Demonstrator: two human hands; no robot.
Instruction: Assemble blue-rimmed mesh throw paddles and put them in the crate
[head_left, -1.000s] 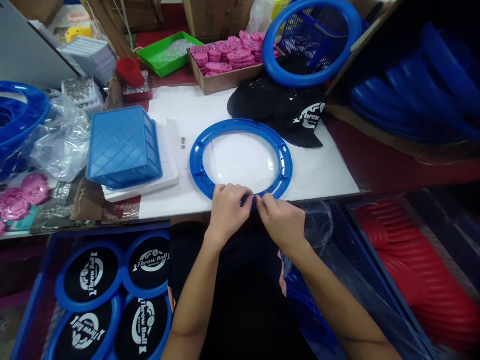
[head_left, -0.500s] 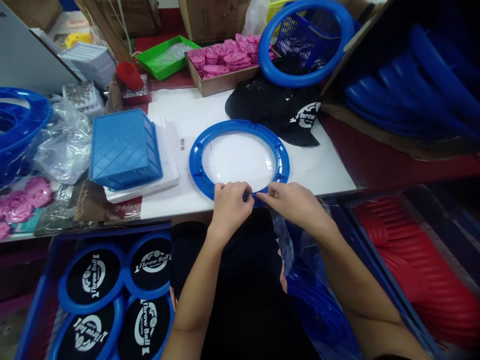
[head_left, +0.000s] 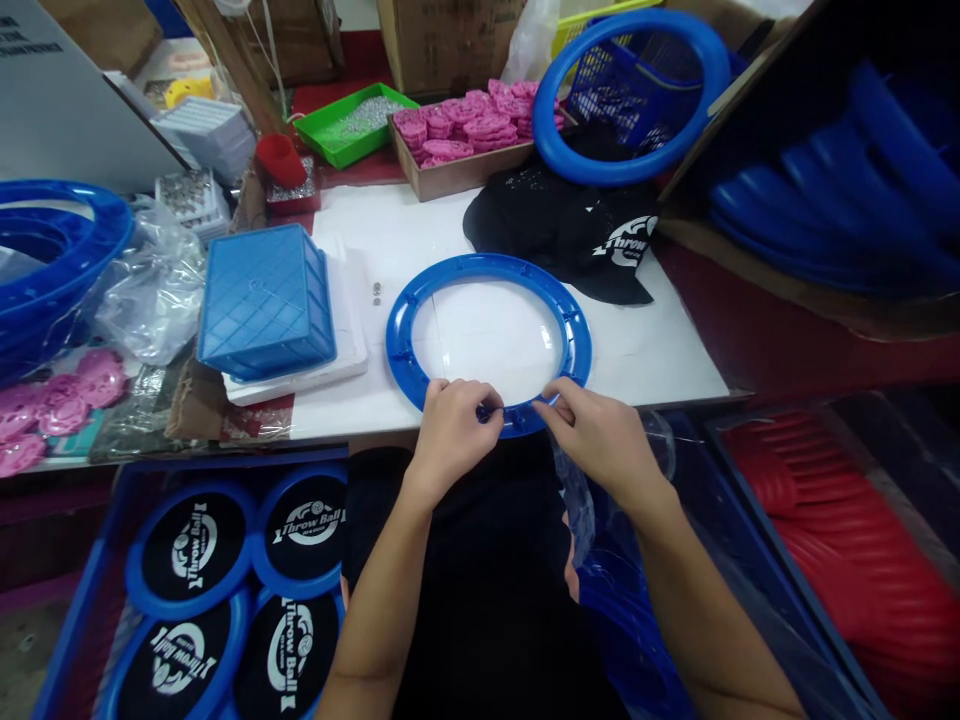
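Observation:
A blue plastic ring [head_left: 403, 345] lies on the white sheet in front of me, its channelled, ribbed side up. My left hand [head_left: 459, 435] is closed at the ring's near rim, thumb and forefinger curled together over it. Just to the right, my right hand [head_left: 592, 425] has its fingertips pinched together close to the same rim. Whatever sits between those right fingertips is too small or hidden to make out. Two or three small metal discs [head_left: 377, 293] rest on the sheet left of the ring. Black printed fabric [head_left: 555, 230] lies beyond it.
An upturned blue bin [head_left: 266, 300] stands at left. Behind are a green tray [head_left: 349, 130] of small metal parts and a box of pink pieces [head_left: 465, 125]. Another blue ring [head_left: 551, 150] leans at the back. Finished discs [head_left: 187, 540] and red parts [head_left: 840, 540] fill crates below.
My right hand has drawn slightly right along the near rim, widening the gap from my left hand. The left hand stays at the rim. The whole view has shifted a little.

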